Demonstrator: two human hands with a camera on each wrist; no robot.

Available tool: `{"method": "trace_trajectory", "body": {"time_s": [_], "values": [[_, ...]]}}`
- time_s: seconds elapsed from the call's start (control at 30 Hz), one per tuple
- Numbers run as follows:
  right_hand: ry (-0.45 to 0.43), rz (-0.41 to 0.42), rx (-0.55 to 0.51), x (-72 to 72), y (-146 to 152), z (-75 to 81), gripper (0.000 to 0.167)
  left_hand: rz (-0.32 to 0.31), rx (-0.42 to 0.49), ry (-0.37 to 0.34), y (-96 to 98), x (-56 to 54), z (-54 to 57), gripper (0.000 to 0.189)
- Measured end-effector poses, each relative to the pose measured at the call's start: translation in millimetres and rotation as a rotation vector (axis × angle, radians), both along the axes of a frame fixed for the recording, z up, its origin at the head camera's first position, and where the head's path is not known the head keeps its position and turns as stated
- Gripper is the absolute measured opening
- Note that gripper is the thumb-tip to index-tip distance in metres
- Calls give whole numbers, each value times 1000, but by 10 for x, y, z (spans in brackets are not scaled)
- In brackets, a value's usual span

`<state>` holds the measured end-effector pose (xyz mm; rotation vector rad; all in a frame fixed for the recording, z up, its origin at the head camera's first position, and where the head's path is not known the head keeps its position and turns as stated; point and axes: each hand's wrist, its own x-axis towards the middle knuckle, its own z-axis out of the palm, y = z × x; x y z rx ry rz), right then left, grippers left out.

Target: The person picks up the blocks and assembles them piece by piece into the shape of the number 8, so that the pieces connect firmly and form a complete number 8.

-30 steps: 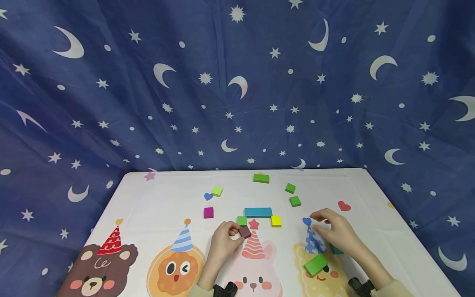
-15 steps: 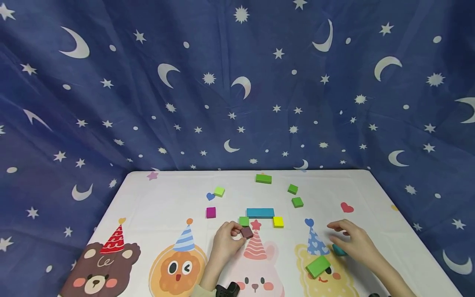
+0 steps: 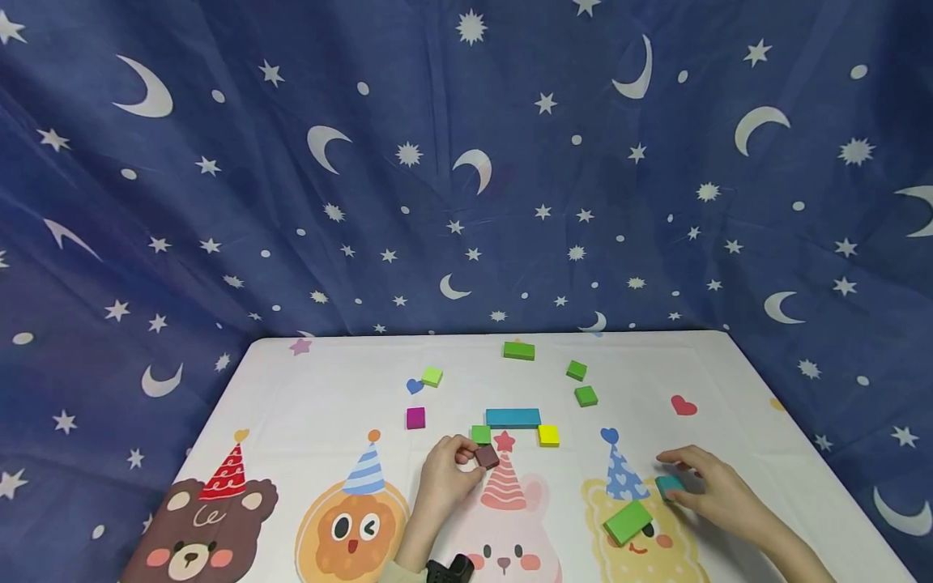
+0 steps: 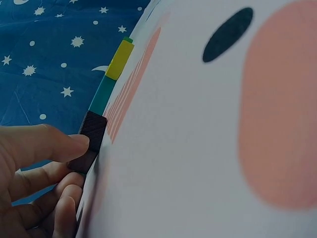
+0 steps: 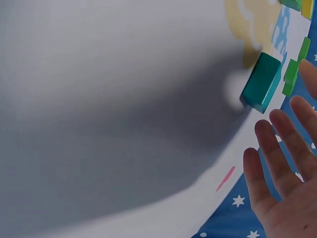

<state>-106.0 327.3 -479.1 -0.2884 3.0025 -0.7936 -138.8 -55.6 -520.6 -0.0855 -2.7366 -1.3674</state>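
My left hand [image 3: 441,479] pinches a small dark brown block [image 3: 487,457] between thumb and fingers, low over the printed rabbit's party hat. In the left wrist view the thumb lies against one side of the brown block [image 4: 94,130]. My right hand [image 3: 717,490] is at a teal block [image 3: 668,487], its thumb and forefinger spread on either side. The right wrist view shows the fingers [image 5: 270,156] extended and apart from the teal block [image 5: 261,83]. Close ahead of the brown block are a green block [image 3: 480,434], a long blue block [image 3: 513,419] and a yellow block [image 3: 549,436].
A larger green block [image 3: 628,522] lies between the hands, on the printed yellow biscuit. Farther back are a magenta block [image 3: 415,418], a lime block [image 3: 432,376] and several green blocks [image 3: 519,351]. A starry blue curtain [image 3: 466,178] hangs behind the white table [image 3: 350,380].
The right hand has moved right and nearer to the person, from beside the blue printed hat to the teal block. The left hand keeps its pinch on the brown block.
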Motion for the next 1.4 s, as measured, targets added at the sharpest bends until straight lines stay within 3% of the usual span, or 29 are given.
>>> {"method": "trace_trajectory", "body": {"time_s": [0.77,1.17,1.4], "values": [[-50,-3,10,31,58,-82,41,6,8,-16,5,-15,-5,26],[-44,-34,10,42,62,-124,38,1,16,23,-2,-16,-26,26],[-53,-49,38,32,73,-140,37,6,16,-11,3,-18,-27,26]]}}
